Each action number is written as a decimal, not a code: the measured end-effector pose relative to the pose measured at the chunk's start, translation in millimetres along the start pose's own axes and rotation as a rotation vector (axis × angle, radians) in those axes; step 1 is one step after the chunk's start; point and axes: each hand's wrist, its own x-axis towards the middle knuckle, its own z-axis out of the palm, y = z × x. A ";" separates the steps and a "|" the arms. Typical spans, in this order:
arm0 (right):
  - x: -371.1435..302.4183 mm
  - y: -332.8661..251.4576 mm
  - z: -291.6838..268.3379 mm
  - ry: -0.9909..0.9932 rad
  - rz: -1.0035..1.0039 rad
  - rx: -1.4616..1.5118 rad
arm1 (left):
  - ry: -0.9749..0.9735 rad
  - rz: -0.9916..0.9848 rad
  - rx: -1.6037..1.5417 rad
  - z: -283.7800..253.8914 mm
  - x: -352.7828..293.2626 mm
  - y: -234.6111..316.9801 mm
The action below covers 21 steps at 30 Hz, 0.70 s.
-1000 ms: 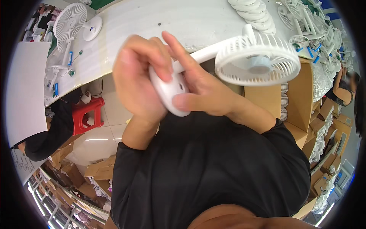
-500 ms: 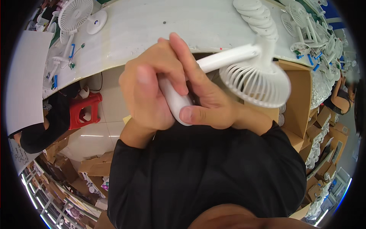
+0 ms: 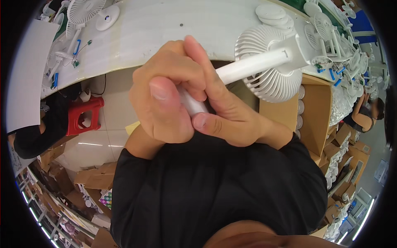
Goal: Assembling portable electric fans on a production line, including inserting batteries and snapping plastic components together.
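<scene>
A small white fan (image 3: pixel 252 65) is held between my two hands in front of my chest. Its stem slants up to the right, out of my grip, to a round slatted cage over the table's edge. My left hand (image 3: pixel 167 95) is closed round the lower end of the stem, its thumb bent toward me. My right hand (image 3: pixel 229 105) presses on the same end from the other side, thumb lying on the white plastic and fingers against my left hand. Most of the handle's end is hidden by my palms and fingers.
Beyond my hands runs a white worktable (image 3: pixel 153 29). White discs (image 3: pixel 271 14) are stacked at its far right; another fan (image 3: pixel 87 10) stands far left. A cardboard box (image 3: pixel 316 120) is close by my right arm. A red stool (image 3: pixel 85 115) and a seated person are at left.
The fan has turned in my hands: its cage has swung upward and away, showing another side. My hands keep hold of the stem's end.
</scene>
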 end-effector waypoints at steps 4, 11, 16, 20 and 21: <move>6.6 -7.0 -6.0 -0.101 0.033 -0.074 | -0.058 0.090 0.194 -1.0 1.4 5.1; -2.7 13.1 4.1 0.045 -0.069 -0.028 | 0.209 -0.151 -0.021 8.1 7.5 5.0; 0.6 15.3 8.5 0.137 -0.099 0.062 | 0.156 -0.126 0.030 -2.2 6.2 -2.1; -2.2 9.5 9.1 0.048 0.127 -0.023 | 0.133 -0.017 0.202 -8.5 -2.0 -13.6; -4.0 20.1 7.6 0.073 0.133 -0.067 | 0.117 0.025 0.191 -12.3 -7.4 -24.2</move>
